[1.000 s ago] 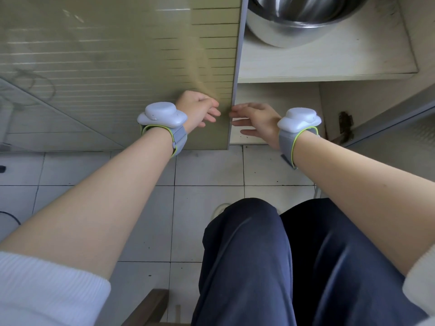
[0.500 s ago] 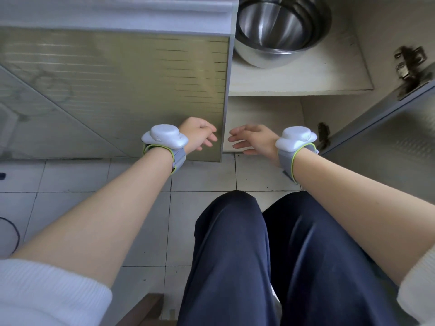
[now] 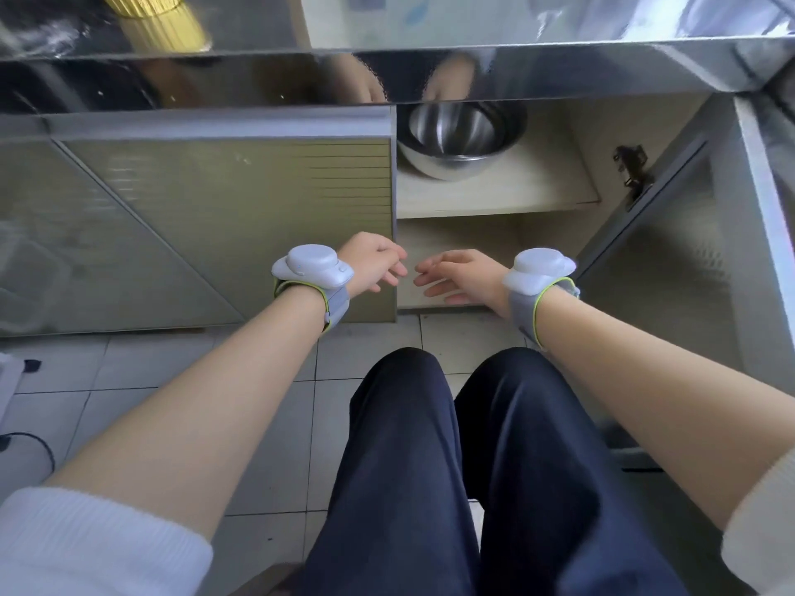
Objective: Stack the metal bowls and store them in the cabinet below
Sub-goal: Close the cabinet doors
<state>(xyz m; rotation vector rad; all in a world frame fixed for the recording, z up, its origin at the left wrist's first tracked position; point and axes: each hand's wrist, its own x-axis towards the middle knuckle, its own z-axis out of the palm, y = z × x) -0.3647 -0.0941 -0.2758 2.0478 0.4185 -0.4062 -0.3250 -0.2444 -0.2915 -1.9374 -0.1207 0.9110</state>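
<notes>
The stacked metal bowls point(image 3: 458, 141) sit nested on the upper shelf point(image 3: 516, 189) inside the open cabinet, at the shelf's left side. My left hand point(image 3: 374, 262) hovers low in front of the closed left door's edge, fingers loosely curled, holding nothing. My right hand point(image 3: 462, 275) is beside it in front of the lower compartment, fingers spread and empty. Both hands are well below the bowls and apart from them.
The closed olive-green left door point(image 3: 223, 225) fills the left side. The right cabinet door point(image 3: 671, 260) stands swung open at the right, with a hinge point(image 3: 630, 167) on the cabinet wall. A steel countertop edge point(image 3: 387, 75) runs above. My knees point(image 3: 464, 423) are over the tiled floor.
The view has tilted up and pulled back, so the countertop edge now shows. Both hands have drawn back from the left door's edge and sit lower relative to the bowls.
</notes>
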